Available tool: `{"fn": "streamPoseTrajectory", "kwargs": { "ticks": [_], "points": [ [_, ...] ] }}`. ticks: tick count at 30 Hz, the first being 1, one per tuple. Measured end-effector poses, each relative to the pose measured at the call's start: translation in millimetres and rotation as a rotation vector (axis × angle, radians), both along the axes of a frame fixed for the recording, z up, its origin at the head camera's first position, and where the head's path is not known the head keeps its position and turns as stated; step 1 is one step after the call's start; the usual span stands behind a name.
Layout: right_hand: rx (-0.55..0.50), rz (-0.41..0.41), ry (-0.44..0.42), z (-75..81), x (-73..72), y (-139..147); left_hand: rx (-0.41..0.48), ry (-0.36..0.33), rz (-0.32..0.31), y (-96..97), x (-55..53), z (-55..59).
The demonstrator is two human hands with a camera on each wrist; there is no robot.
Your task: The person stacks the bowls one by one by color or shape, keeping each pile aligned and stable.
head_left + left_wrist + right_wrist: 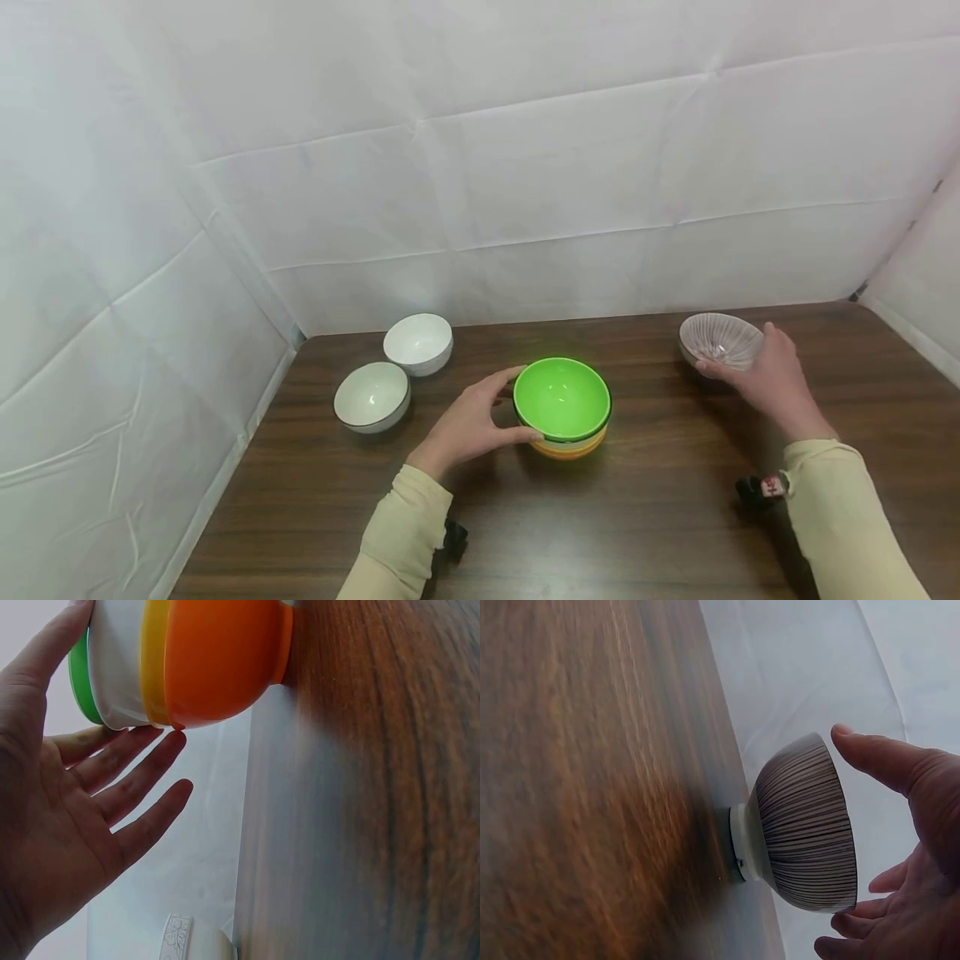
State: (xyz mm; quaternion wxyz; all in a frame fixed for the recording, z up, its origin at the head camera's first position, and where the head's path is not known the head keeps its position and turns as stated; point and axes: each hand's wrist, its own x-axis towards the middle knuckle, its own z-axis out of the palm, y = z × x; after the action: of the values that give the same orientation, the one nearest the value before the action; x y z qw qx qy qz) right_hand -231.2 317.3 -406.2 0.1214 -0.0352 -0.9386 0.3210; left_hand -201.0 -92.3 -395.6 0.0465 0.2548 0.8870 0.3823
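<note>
A bright green bowl (562, 400) sits on top of a nested stack. Below its rim, the left wrist view shows a white bowl (116, 667), a yellow rim (155, 660) and an orange bowl (221, 660) at the bottom. My left hand (472, 421) holds the stack from its left side, thumb at the near rim and fingers along the far side. Farther right, my right hand (772, 375) spans the rim of a bowl with dark stripes (806, 825), thumb on one side and fingers opposite. This bowl's foot is close over the table.
On the left of the wooden table (570, 533) stand two more bowls, a white one (418, 342) behind and a dark-rimmed pale one (372, 396) in front. White sheeting (555, 167) hangs along the table's back and sides.
</note>
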Motion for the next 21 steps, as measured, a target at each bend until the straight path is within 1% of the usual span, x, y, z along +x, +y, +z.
{"fn": "streamPoseTrajectory", "kwargs": {
  "ticks": [5, 12, 21],
  "points": [
    [0.027, 0.0, -0.045, 1.1, -3.9, 0.5, 0.002, 0.007, 0.0, -0.4, -0.3, -1.0],
    [0.049, 0.0, -0.032, -4.0, -7.3, 1.4, -0.003, 0.011, 0.002, 0.6, 0.2, 0.3],
    [0.064, -0.013, -0.072, -5.3, -8.1, 1.2, 0.002, 0.007, 0.004, -0.1, 0.3, 0.3]
  ]
}}
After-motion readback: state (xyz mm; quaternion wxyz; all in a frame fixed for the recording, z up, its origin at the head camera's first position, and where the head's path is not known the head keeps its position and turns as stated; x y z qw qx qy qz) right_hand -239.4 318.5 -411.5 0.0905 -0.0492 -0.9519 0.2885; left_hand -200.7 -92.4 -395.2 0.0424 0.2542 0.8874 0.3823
